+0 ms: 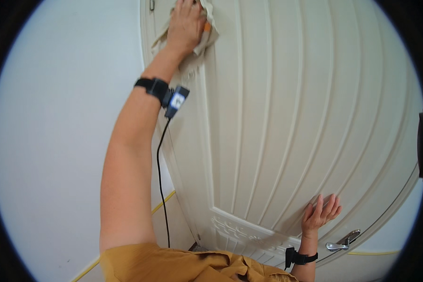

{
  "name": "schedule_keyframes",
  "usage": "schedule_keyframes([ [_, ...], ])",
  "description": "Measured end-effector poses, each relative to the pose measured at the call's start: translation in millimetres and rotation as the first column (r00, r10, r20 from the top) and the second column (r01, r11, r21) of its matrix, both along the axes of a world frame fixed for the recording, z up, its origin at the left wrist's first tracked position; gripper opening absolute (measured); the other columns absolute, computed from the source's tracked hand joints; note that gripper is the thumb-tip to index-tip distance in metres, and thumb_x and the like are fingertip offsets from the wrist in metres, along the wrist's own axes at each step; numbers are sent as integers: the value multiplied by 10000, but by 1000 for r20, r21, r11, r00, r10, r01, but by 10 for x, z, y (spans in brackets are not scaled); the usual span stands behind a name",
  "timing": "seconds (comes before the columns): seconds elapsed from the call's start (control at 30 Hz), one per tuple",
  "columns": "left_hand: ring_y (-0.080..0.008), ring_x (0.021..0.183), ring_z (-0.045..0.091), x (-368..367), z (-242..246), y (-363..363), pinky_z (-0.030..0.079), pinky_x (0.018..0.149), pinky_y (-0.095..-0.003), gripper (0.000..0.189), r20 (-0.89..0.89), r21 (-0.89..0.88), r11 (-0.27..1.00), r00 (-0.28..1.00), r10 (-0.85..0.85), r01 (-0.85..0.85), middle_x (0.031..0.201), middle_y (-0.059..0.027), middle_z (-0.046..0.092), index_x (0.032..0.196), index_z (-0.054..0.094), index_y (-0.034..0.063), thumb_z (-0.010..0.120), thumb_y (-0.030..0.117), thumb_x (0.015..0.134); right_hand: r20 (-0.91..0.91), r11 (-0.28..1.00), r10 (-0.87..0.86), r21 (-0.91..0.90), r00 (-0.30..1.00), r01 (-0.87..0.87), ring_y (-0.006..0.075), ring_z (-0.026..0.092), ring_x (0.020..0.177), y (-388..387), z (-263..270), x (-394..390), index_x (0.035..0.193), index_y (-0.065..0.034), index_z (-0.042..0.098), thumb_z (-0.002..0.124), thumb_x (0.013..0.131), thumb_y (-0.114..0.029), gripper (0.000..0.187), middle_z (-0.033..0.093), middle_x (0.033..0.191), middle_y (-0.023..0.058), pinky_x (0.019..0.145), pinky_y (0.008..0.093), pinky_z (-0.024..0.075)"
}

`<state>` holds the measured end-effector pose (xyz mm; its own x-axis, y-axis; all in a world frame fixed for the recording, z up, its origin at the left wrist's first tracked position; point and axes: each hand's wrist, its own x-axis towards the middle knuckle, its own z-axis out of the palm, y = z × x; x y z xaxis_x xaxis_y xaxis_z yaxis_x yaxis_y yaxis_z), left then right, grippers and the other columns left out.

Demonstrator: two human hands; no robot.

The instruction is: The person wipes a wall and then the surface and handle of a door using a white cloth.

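Observation:
My left hand is raised high at the top of the view and presses a crumpled beige cloth against the upper hinge side of a cream panelled door. Part of the cloth lies hidden under the palm. A small orange patch shows beside the fingers. Lower right, my right hand rests on the grooved door face with its fingers apart and nothing in it. Just below and right of that hand is a silver lever door handle. Each wrist wears a black strap with a small device.
A metal hinge sits at the door's upper left edge. A pale wall runs along the left, with a yellow strip low on it. A black cable hangs from the left wrist device. A dark object stands at the right rim.

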<state>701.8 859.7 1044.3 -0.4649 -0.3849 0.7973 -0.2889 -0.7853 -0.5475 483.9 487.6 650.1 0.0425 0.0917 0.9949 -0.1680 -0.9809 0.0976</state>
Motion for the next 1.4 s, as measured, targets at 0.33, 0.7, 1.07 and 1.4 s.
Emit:
schedule_keyframes([
  [0.33,-395,1148,350,-23,1261,-852,267,963,-483,438,171,-314,940,982,-82,133,1218,-221,424,1168,466,-18,430,288,857,-17,1000,7,5,1000,-7,390,333,1218,12,-39,39,1135,-103,519,488,840,-220,319,398,1291,196,1027,527,157],
  [0.7,-408,1183,335,-600,-229,-1105,267,968,-494,398,-18,-113,976,981,-191,188,1251,-219,407,1153,469,-3,459,230,830,-26,1000,4,-10,1000,-4,398,327,1221,-49,-34,-13,1123,-79,520,496,839,-207,313,397,1287,214,1021,538,172],
  [1.07,-499,1208,217,-769,-3313,-1009,145,939,-617,486,-549,-185,973,808,-216,135,1319,-232,332,1195,442,13,380,351,852,-41,999,45,28,998,-44,389,321,1222,26,-21,-6,1087,-100,548,509,836,-222,282,412,1272,203,1031,535,146],
  [1.4,-449,1071,305,-830,-4978,-927,271,816,-613,397,-703,-26,987,699,-131,159,1138,-157,390,990,523,119,649,338,685,-35,999,40,-18,999,-41,380,314,1226,-66,-37,1,1106,-115,543,513,828,-238,305,391,1292,195,1029,533,140],
])
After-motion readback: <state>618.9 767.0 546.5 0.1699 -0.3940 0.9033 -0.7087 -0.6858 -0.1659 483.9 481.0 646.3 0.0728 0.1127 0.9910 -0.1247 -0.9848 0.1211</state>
